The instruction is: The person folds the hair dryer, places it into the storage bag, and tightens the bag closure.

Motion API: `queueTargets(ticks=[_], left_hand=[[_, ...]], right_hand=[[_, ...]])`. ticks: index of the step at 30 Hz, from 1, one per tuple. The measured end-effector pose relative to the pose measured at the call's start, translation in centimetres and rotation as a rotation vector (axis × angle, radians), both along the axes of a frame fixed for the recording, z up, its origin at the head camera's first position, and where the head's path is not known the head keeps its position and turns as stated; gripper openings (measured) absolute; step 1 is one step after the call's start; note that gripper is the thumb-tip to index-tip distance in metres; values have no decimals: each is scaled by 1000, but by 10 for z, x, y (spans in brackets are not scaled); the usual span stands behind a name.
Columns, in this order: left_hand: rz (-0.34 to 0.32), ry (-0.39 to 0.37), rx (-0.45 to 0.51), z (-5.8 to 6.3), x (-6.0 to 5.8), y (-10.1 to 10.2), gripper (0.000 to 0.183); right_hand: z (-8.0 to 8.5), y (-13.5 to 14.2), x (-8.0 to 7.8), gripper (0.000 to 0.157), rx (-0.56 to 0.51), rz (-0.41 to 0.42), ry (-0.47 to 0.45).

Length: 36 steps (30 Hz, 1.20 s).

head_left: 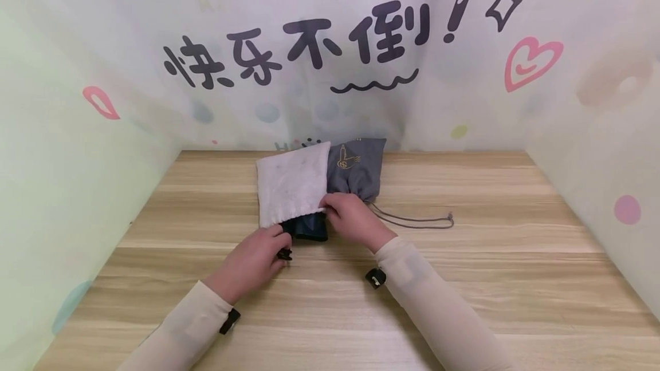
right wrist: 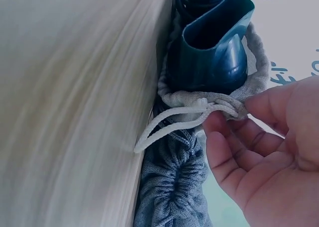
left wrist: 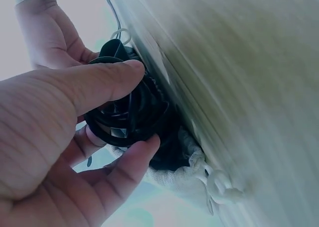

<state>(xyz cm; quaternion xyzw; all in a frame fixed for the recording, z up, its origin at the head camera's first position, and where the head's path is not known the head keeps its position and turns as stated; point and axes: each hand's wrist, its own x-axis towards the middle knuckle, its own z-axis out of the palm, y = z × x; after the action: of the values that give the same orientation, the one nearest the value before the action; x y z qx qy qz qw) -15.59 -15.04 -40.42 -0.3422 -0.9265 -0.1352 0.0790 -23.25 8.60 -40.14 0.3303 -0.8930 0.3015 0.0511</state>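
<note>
A pale drawstring bag (head_left: 294, 182) lies on the table with its mouth toward me. Out of that mouth shows a dark hair dryer nozzle (right wrist: 232, 62), flattened and hollow at its end; what is deeper in the bag is hidden. My left hand (head_left: 252, 262) holds a coiled black cord (left wrist: 132, 110) between thumb and fingers at the left of the mouth. With thumb and fingers, my right hand (head_left: 356, 219) pinches the bag's rim at its right corner, beside a white drawstring loop (right wrist: 169, 120).
Against the pale bag's right side lies a grey drawstring bag (head_left: 358, 165) with a gold print, its neck gathered. Its thin cord (head_left: 423, 225) trails right over the wooden table (head_left: 515, 256). Printed cloth walls (head_left: 438, 102) stand behind and at both sides.
</note>
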Motion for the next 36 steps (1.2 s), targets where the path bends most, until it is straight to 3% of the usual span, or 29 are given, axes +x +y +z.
queueTargets(ticks=[15,19,23,26,30,34,36], left_hand=[[82,71,62,6,-6,1,32],[87,93,115,8,-5,0,37],[89,106,143,10,-5,-1,40],[94,100,156,11,-5,-2,40],[91,96,186,13,-6,-3,38],[91,109,208,12,-7,-4,38],[85,121,218,12,-7,-3,39]], right_hand=[[0,0,-1,16,-9,-24,-8],[0,0,-2,12,-22,-100,-59],[2,-1,-2,30,7,-223,-120],[4,0,-3,37,72,-269,-178],[5,1,-6,27,144,-235,-205],[6,-1,-9,6,158,-182,-139],[5,-2,-10,5,155,-176,-107]])
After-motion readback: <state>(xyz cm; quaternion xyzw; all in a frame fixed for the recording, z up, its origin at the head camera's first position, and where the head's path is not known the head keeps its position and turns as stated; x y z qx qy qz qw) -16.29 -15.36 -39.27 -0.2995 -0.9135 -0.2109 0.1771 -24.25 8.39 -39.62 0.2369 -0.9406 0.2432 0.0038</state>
